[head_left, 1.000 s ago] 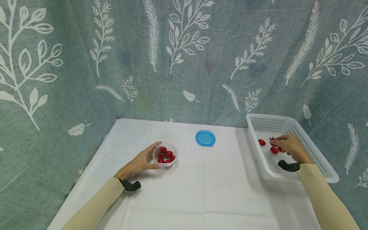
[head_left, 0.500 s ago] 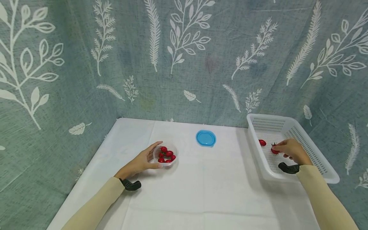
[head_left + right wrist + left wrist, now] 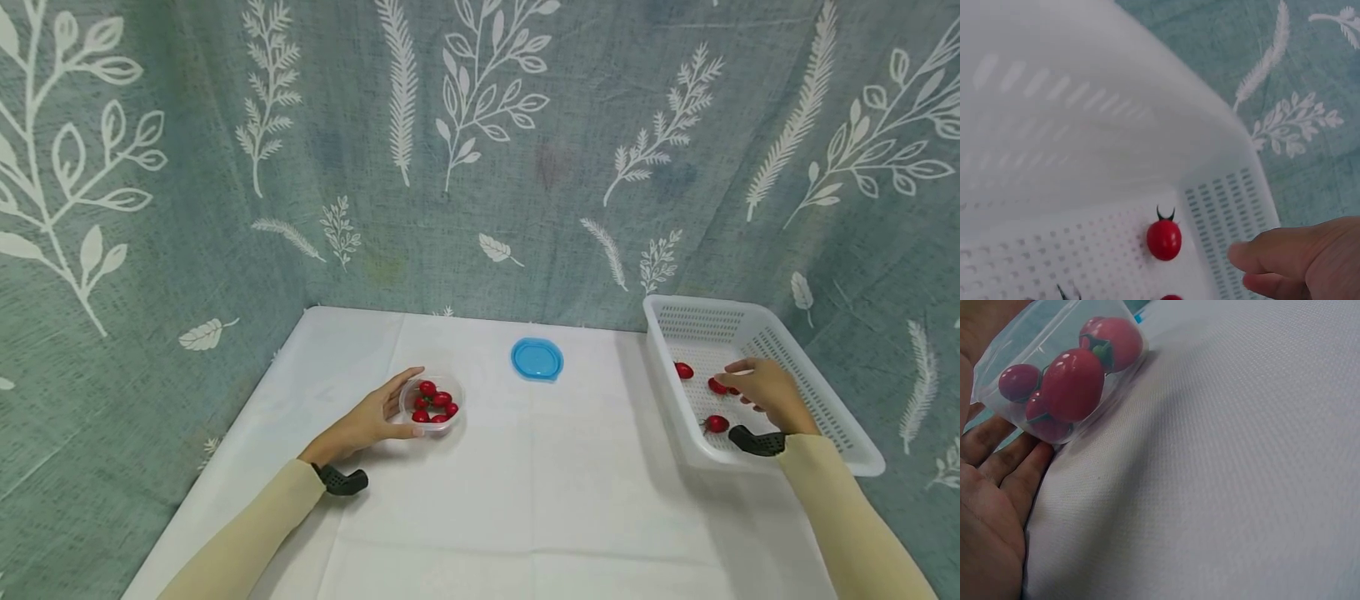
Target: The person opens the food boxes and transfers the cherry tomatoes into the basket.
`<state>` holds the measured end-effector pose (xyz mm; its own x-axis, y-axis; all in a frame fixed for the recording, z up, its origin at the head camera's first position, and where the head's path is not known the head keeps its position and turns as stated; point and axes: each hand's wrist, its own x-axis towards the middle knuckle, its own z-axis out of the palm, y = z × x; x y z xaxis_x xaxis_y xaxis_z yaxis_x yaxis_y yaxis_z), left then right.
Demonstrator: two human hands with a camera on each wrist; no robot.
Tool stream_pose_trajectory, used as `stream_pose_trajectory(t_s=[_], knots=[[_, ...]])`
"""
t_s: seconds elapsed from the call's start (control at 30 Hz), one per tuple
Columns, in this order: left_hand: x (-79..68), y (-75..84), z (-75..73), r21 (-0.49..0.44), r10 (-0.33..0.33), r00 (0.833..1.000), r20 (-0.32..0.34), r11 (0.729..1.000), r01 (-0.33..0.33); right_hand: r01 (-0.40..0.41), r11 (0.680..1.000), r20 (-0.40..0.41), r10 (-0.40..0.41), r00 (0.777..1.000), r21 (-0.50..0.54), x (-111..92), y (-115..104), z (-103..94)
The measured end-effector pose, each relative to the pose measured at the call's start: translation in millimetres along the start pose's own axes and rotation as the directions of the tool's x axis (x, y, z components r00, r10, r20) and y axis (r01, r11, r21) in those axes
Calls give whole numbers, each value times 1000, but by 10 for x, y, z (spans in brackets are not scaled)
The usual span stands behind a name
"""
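Observation:
My left hand (image 3: 369,427) holds a small clear plastic container (image 3: 456,383), thumb on the near side and fingers on the far side. Several red cherry tomatoes (image 3: 441,400) with green stems lie inside it; the left wrist view shows these tomatoes (image 3: 1074,385) through the clear wall. My right hand (image 3: 767,393) is inside the white basket (image 3: 678,421), fingers loosely bent, with nothing visible between thumb and fingers. Beside its fingertips lies a cherry tomato (image 3: 717,386), partly hidden. Another tomato (image 3: 716,424) lies nearer the front, and one (image 3: 683,370) by the left wall.
A blue round lid (image 3: 537,359) lies on the white tablecloth (image 3: 600,500) between container and basket. Patterned grey-green fabric (image 3: 450,167) rises behind and at both sides. The basket wall (image 3: 1116,144) stands high around the right hand.
My right hand has let go of a cherry tomato, and one now lies nearer the basket's front. Its fingers have drawn slightly apart. The left hand and container stay still.

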<state>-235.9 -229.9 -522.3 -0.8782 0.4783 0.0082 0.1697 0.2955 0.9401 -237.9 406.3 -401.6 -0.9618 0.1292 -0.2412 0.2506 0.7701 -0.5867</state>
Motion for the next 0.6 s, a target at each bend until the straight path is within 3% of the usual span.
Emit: stream_pose_trajectory(t_s=[0.4, 0.6], knots=[[8, 20, -10, 11, -9, 1000, -3, 1000, 9, 158, 987, -112, -157, 981, -5, -121, -482, 162], [-15, 21, -2, -3, -14, 1000, -1, 1000, 14, 202, 979, -133, -198, 971, 13, -141, -711, 288]])
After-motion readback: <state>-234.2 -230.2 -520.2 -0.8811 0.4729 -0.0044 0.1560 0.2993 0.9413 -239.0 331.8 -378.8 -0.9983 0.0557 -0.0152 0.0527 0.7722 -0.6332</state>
